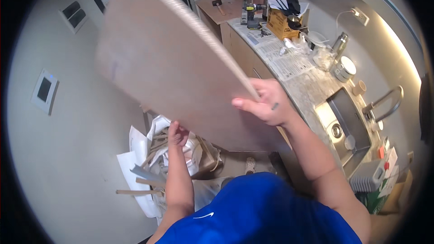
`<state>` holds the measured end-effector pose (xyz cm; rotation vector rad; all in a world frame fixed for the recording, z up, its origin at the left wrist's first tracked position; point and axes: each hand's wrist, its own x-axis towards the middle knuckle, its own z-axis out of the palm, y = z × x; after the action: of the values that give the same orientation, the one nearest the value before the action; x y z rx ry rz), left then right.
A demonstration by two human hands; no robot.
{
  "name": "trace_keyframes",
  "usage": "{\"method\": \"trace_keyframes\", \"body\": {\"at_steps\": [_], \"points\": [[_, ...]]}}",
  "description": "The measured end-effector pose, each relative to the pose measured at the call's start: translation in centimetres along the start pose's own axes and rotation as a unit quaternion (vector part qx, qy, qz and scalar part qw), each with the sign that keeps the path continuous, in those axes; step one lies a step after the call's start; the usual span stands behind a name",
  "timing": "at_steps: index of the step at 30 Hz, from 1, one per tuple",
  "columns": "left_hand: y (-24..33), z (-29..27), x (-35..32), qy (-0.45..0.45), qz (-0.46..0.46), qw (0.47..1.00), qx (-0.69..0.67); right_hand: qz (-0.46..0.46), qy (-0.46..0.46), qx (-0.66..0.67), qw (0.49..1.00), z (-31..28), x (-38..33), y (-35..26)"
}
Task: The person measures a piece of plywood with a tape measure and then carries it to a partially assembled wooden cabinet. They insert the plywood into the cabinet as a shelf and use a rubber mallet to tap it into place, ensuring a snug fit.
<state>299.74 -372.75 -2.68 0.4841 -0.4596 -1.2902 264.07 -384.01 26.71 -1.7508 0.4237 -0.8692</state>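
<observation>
A large, pale brown plywood board [176, 72] is held up tilted in front of me, its long light edge running from the top of the view down to my right hand. My right hand [269, 104] grips that edge, thumb on the near face and fingers behind it. My left hand [178, 134] is closed at the board's lower left edge; the board hides part of its fingers. A dark grey mark shows on the back of my right hand.
To the right runs a counter [305, 83] with newspaper, a cordless drill [254, 16], a cardboard box [280, 22], a steel flask [340, 43] and a sink [346, 126]. A mallet [218, 5] lies on a far wooden surface. Wood scraps [158, 147] fill bags at lower left, beside the wall.
</observation>
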Motion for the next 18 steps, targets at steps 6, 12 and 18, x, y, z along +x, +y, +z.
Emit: {"method": "trace_keyframes", "body": {"at_steps": [6,12,18], "points": [[4.0,0.2,5.6,0.015,0.133,0.988,0.072,-0.062,-0.19,-0.014,0.98,-1.4,21.7,6.5],[8.5,2.9,20.2,0.122,0.273,0.951,0.082,-0.171,-0.158,-0.128,0.964,-2.7,48.0,16.0],[18.1,3.4,40.0,0.206,0.316,0.913,0.153,-0.142,-0.068,-0.233,0.96,-9.3,65.7,21.4]]}}
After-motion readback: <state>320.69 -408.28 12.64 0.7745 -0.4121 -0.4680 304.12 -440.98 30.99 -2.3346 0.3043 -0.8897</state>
